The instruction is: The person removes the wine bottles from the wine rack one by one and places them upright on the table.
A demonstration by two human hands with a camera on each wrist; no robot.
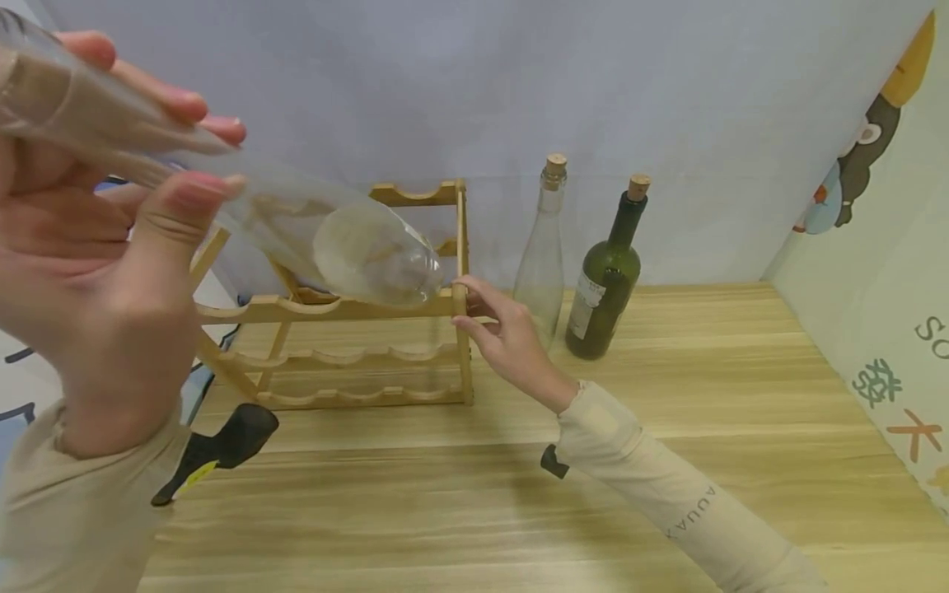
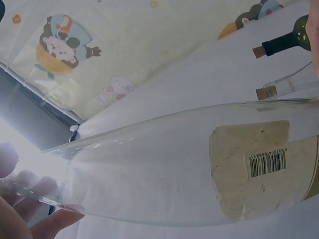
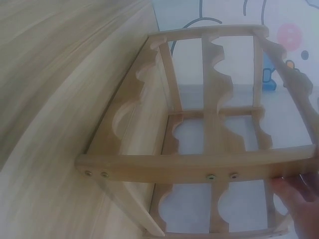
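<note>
A clear glass bottle (image 1: 289, 222) is raised and tilted above the wooden wine rack (image 1: 393, 356), its base toward the rack's right end. My left hand (image 1: 111, 263) grips the bottle around the neck, thumb on the near side and fingers over the far side. In the left wrist view, a worn paper label (image 2: 269, 169) with a barcode shows on the glass. My right hand (image 1: 515, 333) holds the rack's right end upright between thumb and fingers. No bottle shows in the scalloped slots seen in the right wrist view.
A clear bottle (image 1: 539, 263) with a cork stands right of the rack, partly behind my right hand. Next to it is a green wine bottle (image 1: 608, 288), also corked. A pale curtain (image 1: 667, 99) hangs behind the wooden table (image 1: 704, 395), with a decorated wall (image 1: 853, 288) on the right.
</note>
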